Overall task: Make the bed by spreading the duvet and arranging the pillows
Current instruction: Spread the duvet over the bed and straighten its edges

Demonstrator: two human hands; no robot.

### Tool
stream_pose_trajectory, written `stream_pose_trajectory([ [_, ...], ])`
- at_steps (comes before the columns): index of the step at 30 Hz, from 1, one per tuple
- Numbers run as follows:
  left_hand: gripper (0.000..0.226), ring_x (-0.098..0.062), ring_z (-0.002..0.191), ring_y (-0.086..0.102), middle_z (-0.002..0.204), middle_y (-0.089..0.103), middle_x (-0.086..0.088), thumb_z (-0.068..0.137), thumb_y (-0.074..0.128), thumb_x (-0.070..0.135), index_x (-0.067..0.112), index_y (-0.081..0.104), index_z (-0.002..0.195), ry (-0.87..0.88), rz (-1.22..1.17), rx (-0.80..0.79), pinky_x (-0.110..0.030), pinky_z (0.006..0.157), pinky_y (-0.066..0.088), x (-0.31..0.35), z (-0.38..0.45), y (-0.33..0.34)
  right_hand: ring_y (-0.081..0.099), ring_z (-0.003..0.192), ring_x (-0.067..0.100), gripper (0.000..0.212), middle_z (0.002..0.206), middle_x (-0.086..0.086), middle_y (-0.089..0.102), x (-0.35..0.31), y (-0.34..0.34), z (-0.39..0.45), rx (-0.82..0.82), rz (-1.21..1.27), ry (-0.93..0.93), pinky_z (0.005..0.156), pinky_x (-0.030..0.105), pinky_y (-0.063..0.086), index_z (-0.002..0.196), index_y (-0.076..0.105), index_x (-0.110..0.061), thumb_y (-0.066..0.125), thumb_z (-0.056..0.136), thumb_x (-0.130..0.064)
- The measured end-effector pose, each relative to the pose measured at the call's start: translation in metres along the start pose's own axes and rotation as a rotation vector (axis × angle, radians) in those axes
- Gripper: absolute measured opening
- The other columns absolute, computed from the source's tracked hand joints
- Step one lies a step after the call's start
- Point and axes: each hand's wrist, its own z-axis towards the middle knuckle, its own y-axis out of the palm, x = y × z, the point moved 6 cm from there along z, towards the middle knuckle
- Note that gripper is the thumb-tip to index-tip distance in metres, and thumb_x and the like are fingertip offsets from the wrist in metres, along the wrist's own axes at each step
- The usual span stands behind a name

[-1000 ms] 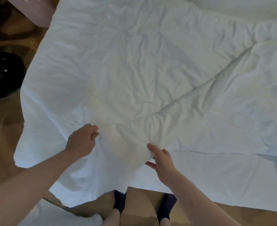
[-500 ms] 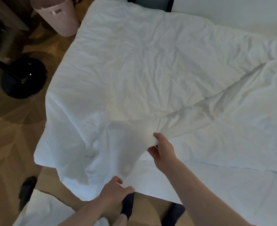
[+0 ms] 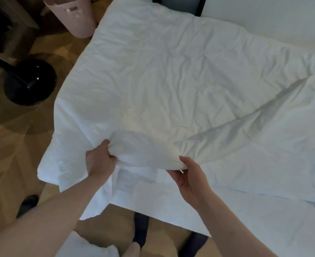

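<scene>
Moved: left hand [image 3: 99, 160] has risen from the duvet's hanging lower edge to its raised fold.
Floor, far left: black round stand base [image 3: 29, 82]; pink bin [image 3: 73, 15] behind it.
Left hand: fingers curled shut, pinching the fold.
Duvet [image 3: 171, 80]: white, wrinkled, spread over the bed, near edge bunched between both hands.
Right hand [image 3: 192, 180]: thumb above, fingers beneath, pinching the same edge.

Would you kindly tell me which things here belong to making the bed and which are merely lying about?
Job: duvet; left hand and right hand, both gripping its near edge; bed sheet.
Lying about: pink bin; black round base on the wooden floor.
</scene>
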Motion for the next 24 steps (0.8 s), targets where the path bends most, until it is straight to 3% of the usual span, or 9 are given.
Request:
stream_pose_trajectory([
  [3,0.020,-0.033,0.056,0.053,0.054,0.051,0.003,0.074,0.060,0.000,0.015,0.059,0.088,0.294,0.169,0.074,-0.032,0.063,0.033,0.046,0.058,-0.065,0.073,0.087,0.033,0.011,0.096,0.018,0.071,-0.026,0.033,0.002,-0.046,-0.013,-0.062,0.064,0.037,0.064,0.103,0.062,0.006,0.055,0.098,-0.001],
  [6,0.021,-0.032,0.060,0.049,0.071,0.069,-0.010,0.082,0.058,0.003,0.013,0.064,0.099,0.554,0.320,0.127,-0.037,0.077,0.039,0.103,0.113,-0.104,0.075,0.067,0.026,0.010,0.096,0.018,0.067,-0.061,0.066,0.007,-0.050,-0.009,-0.178,0.061,0.036,0.064,0.105,0.059,0.003,0.058,0.098,-0.004],
  [8,0.017,-0.033,0.069,0.055,0.083,0.071,-0.008,0.087,0.056,0.010,0.017,0.061,0.101,0.610,0.323,0.184,-0.041,0.086,0.041,0.131,0.138,-0.113,0.075,0.064,0.024,0.016,0.102,0.019,0.066,-0.091,0.077,0.017,-0.012,0.030,-0.272,0.060,0.035,0.063,0.111,0.057,0.001,0.060,0.098,-0.008],
  [10,0.020,-0.030,0.089,0.062,0.103,0.069,-0.003,0.090,0.059,0.023,0.022,0.057,0.110,0.590,0.317,0.229,-0.042,0.091,0.041,0.149,0.145,-0.109,0.076,0.075,0.025,0.016,0.109,0.017,0.067,-0.118,0.077,0.029,0.029,0.002,-0.350,0.062,0.035,0.064,0.111,0.058,-0.004,0.061,0.101,-0.017],
  [13,0.051,-0.030,0.109,0.059,0.126,0.059,-0.005,0.081,0.070,0.040,0.021,0.053,0.126,0.598,0.311,0.189,-0.043,0.097,0.040,0.145,0.114,-0.073,0.069,0.106,0.027,0.028,0.120,0.003,0.065,-0.134,0.068,0.042,0.046,-0.323,-0.382,0.074,0.041,0.064,0.124,0.059,-0.013,0.059,0.103,-0.031],
  [16,0.071,-0.032,0.123,0.053,0.137,0.051,-0.007,0.069,0.074,0.049,0.020,0.052,0.130,0.500,0.311,0.009,-0.045,0.101,0.041,0.086,0.049,-0.023,0.063,0.111,0.027,0.030,0.125,0.003,0.063,-0.117,0.045,0.044,0.074,-0.643,-0.333,0.087,0.048,0.060,0.127,0.057,-0.020,0.065,0.099,-0.025],
  [19,0.087,-0.030,0.138,0.041,0.154,0.035,-0.006,0.069,0.078,0.055,0.022,0.043,0.141,0.232,0.348,-0.224,-0.046,0.108,0.041,0.004,-0.017,0.013,0.064,0.103,0.026,0.035,0.132,0.009,0.062,-0.081,0.015,0.046,0.044,-0.818,-0.233,0.088,0.048,0.060,0.128,0.059,-0.021,0.070,0.095,-0.019],
  [21,0.090,-0.027,0.139,0.037,0.157,0.025,-0.003,0.073,0.074,0.058,0.024,0.035,0.146,0.033,0.336,-0.338,-0.041,0.106,0.044,-0.046,-0.053,0.025,0.064,0.104,0.024,0.040,0.134,0.007,0.060,-0.053,-0.007,0.048,0.016,-0.938,-0.160,0.088,0.046,0.060,0.132,0.059,-0.020,0.071,0.094,-0.020],
  [24,0.092,-0.024,0.133,0.042,0.157,0.018,-0.001,0.076,0.072,0.054,0.024,0.026,0.150,-0.094,0.353,-0.468,-0.032,0.097,0.049,-0.090,-0.083,0.037,0.064,0.105,0.020,0.050,0.140,0.000,0.053,-0.010,-0.035,0.049,-0.021,-1.115,-0.057,0.084,0.038,0.060,0.140,0.054,-0.022,0.070,0.093,-0.027],
])
